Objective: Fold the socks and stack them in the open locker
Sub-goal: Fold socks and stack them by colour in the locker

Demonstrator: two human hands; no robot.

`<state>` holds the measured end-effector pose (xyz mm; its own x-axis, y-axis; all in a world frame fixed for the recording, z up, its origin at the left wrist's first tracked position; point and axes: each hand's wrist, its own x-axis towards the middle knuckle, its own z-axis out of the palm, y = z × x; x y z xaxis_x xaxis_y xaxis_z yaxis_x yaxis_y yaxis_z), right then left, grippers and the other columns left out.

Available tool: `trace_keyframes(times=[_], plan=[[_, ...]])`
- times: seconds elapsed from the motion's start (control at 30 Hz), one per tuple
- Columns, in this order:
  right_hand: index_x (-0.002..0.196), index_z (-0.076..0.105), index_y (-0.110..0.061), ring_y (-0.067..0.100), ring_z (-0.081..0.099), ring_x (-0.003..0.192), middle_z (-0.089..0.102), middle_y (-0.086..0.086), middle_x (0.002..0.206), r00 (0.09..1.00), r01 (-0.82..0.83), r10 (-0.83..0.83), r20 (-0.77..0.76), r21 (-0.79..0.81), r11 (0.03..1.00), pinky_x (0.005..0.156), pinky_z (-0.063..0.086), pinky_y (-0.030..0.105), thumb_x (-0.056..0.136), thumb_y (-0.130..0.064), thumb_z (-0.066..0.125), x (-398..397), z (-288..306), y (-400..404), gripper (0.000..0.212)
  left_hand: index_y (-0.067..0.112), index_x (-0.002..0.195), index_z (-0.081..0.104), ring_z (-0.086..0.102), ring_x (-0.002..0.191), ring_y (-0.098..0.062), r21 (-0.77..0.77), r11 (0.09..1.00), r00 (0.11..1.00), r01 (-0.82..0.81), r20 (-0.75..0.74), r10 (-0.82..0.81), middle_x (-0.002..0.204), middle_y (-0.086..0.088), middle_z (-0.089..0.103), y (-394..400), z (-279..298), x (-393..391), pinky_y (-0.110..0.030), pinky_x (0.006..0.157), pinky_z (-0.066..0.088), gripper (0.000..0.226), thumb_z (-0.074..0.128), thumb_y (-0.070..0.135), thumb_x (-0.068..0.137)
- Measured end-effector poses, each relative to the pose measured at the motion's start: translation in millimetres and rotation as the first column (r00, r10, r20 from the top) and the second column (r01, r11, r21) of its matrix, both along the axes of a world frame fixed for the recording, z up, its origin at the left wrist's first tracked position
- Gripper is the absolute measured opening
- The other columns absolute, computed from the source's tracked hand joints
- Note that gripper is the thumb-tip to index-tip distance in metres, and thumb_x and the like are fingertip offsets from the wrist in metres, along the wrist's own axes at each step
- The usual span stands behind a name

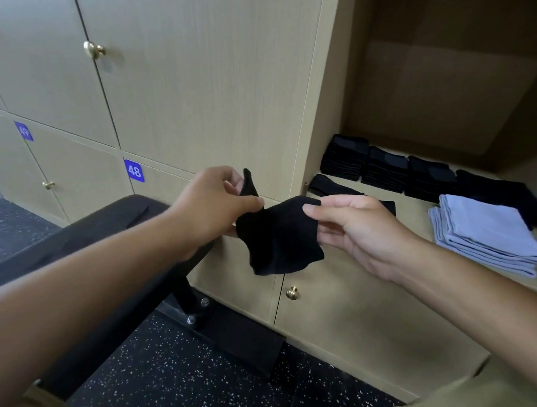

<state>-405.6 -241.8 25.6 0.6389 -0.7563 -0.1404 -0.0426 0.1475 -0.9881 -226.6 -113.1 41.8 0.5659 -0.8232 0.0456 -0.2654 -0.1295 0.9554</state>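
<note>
Midway through the job, the left hand (212, 203) and right hand (352, 227) pinch opposite edges of a black sock (278, 234) held unfolded between them, while folded stacks (386, 169) already sit in the open locker (441, 85) beyond the right hand.

- Number plate (134, 170): small blue square with white digits "48", fixed at the upper left corner of a pale wood-grain locker door (164, 190) in the lower row, just left of the hands.
- Second number plate (24, 131): the same blue square type, farther left on another lower-row door (72, 173); digits blurred and tilted, apparently "49".
</note>
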Motion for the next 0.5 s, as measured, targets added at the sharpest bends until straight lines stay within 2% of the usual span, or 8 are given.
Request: trace_keyframes(times=[0.07, 0.13, 0.23, 0.3, 0.4, 0.5], plan=[[0.116, 0.065, -0.001, 0.032, 0.074, 0.098, 0.075, 0.023, 0.105, 1.0, 0.0, 0.0, 0.011, -0.011, 1.0, 0.083, 0.062, 0.033, 0.087, -0.008, 0.077, 4.0, 1.7, 1.6, 0.032, 0.009, 0.079, 0.046, 0.067, 0.054, -0.008, -0.005, 1.0, 1.0, 0.029, -0.007, -0.029, 0.07, -0.005, 0.067, -6.4, -2.0, -9.2, -0.02, 0.048, 0.051, 0.031, 0.075, 0.008, 0.091], [0.123, 0.064, 0.0, 0.031, 0.072, 0.093, 0.072, 0.026, 0.11, 1.0, 0.007, -0.007, 0.004, -0.043, 0.999, 0.079, 0.062, 0.031, 0.088, -0.012, 0.077, 5.8, 4.9, 4.5, 0.039, 0.009, 0.082, 0.048, 0.068, 0.056, -0.009, -0.012, 0.999, 0.999, 0.045, -0.021, -0.045, 0.075, -0.008, 0.066, -12.3, -2.7, -15.7, -0.022, 0.049, 0.052, 0.028, 0.074, 0.011, 0.092], [0.108, 0.069, -0.007, 0.014, 0.07, 0.071, 0.078, 0.011, 0.089, 1.0, 0.014, -0.014, -0.008, -0.092, 0.996, 0.062, 0.057, 0.023, 0.092, -0.013, 0.073, 4.6, 9.0, 7.7, 0.017, 0.008, 0.086, 0.05, 0.072, 0.065, -0.013, -0.021, 0.997, 0.996, 0.075, -0.043, -0.076, 0.085, -0.014, 0.065, -19.3, -1.5, -22.9, -0.024, 0.054, 0.056, 0.026, 0.072, 0.016, 0.094], [0.097, 0.068, -0.014, 0.009, 0.069, 0.063, 0.076, 0.004, 0.079, 1.0, 0.029, -0.029, 0.005, -0.117, 0.993, 0.058, 0.056, 0.021, 0.093, -0.014, 0.072, 3.3, 9.4, 8.9, 0.006, 0.008, 0.087, 0.049, 0.073, 0.068, -0.015, -0.034, 0.995, 0.994, 0.095, -0.055, -0.097, 0.088, -0.017, 0.062, -22.5, -1.5, -26.3, -0.026, 0.056, 0.057, 0.025, 0.072, 0.016, 0.094], [0.098, 0.07, -0.014, 0.009, 0.069, 0.064, 0.077, 0.006, 0.083, 0.999, 0.054, -0.054, 0.004, -0.17, 0.984, 0.062, 0.061, 0.026, 0.093, -0.017, 0.072, 3.4, 9.9, 9.6, 0.007, 0.008, 0.084, 0.048, 0.072, 0.071, -0.02, -0.045, 0.993, 0.991, 0.107, -0.072, -0.11, 0.089, -0.02, 0.059, -26.4, -2.8, -29.1, -0.028, 0.058, 0.058, 0.028, 0.073, 0.014, 0.094], [0.109, 0.071, -0.007, 0.015, 0.07, 0.071, 0.077, 0.015, 0.094, 0.998, 0.07, -0.07, 0.005, -0.198, 0.978, 0.073, 0.064, 0.036, 0.094, -0.019, 0.071, 3.2, 10.3, 10.9, 0.019, 0.009, 0.076, 0.045, 0.07, 0.07, -0.02, -0.06, 0.992, 0.99, 0.111, -0.076, -0.115, 0.087, -0.019, 0.059, -30.0, -4.2, -29.9, -0.028, 0.059, 0.058, 0.033, 0.073, 0.015, 0.093]])
